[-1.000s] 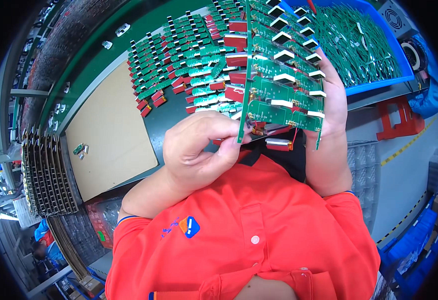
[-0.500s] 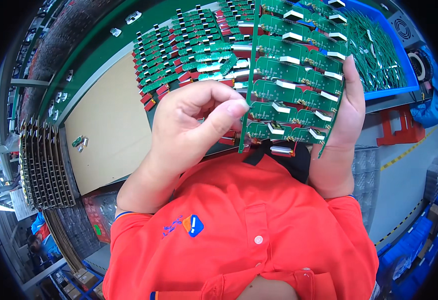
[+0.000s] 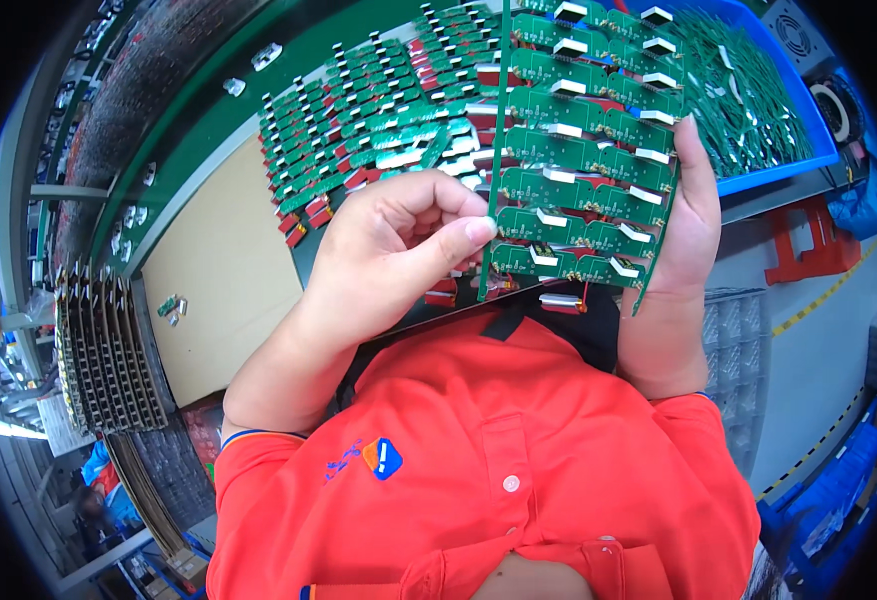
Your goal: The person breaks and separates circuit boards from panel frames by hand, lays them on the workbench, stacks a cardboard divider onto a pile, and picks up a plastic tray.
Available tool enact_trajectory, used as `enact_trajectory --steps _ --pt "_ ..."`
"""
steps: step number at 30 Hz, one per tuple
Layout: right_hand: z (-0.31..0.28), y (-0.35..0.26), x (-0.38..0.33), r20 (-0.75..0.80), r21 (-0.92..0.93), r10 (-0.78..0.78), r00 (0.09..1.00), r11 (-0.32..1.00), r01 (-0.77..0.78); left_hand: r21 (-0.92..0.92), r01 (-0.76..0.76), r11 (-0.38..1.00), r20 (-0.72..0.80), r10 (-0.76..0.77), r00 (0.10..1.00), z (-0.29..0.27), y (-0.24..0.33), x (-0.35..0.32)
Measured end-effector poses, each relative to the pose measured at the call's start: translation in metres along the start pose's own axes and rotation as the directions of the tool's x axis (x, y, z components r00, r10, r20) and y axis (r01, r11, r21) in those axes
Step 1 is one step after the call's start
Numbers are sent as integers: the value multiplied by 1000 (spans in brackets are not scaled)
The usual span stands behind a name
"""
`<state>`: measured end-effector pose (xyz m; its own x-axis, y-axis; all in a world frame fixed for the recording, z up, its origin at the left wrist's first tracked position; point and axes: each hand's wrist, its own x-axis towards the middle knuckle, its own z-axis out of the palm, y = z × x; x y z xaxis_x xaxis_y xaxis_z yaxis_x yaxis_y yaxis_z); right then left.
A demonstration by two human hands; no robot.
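Observation:
A green circuit board panel [image 3: 550,150], made of two columns of small boards with white connectors, is held up in front of my body. My left hand [image 3: 403,240] pinches its left edge strip near the lower end, thumb and curled forefinger together. Along the right edge, my right hand [image 3: 693,215] grips the panel, its thumb showing in front and its other fingers hidden behind. Red parts peek through gaps between the boards. Behind my left hand, rows of green boards with red pieces [image 3: 368,120] lie on the workbench.
A blue bin [image 3: 826,158] full of thin green strips [image 3: 738,90] stands at the far right. A tan sheet [image 3: 218,260] with a few small parts [image 3: 170,308] covers the bench's left side. Upright stacked panels [image 3: 108,350] stand further left. A red stool [image 3: 808,245] is on the floor.
The whole view has shifted slightly. Both hands keep their hold on the panel's edges, and the panel appears a little further left in the picture.

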<state>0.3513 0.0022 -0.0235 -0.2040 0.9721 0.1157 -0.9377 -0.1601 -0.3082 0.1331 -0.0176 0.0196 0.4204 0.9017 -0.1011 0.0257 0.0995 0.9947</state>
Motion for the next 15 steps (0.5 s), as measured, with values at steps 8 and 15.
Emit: enact_trajectory --steps 8,15 --pt "-14 -40 -17 -69 10 -219 973 975 220 57 -520 852 -85 523 848 27 25 88" --pt "-18 -68 -38 -30 4 -386 922 922 387 728 -584 359 114 776 620 54 40 174"
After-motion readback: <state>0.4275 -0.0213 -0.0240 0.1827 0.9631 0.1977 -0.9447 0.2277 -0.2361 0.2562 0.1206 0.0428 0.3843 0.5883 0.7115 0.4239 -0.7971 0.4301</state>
